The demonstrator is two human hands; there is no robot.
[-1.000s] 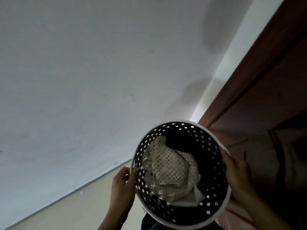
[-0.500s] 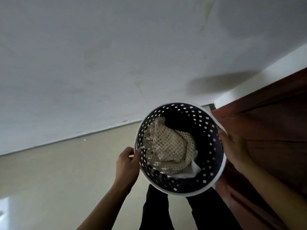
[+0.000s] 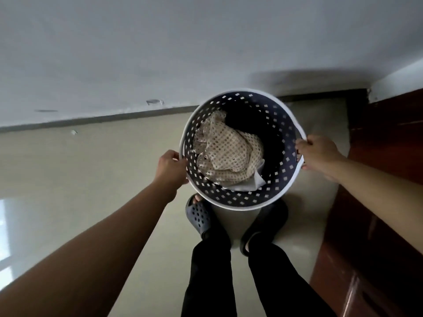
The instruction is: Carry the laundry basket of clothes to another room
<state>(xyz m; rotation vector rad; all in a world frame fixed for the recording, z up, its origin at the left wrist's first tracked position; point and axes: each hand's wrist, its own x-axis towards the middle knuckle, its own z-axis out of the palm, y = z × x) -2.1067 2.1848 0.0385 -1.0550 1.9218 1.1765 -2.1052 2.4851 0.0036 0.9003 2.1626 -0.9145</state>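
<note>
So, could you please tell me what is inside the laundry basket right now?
Inside the laundry basket lies a beige mesh garment on top, a white cloth poking out beneath it, and something dark beside it. The basket's bottom and anything deeper are covered.

I see a pale gray wall point(image 3: 160, 46) over a shiny beige floor point(image 3: 91, 170). A dark strip point(image 3: 96, 120) runs where they meet. On my right is a brown wooden door point(image 3: 384, 202). Window light point(image 3: 4, 225) shines on the floor at the left.

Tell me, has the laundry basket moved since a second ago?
Yes. The laundry basket then overlapped the brown door and the wall; now it hangs left of the door, over the floor.
</note>
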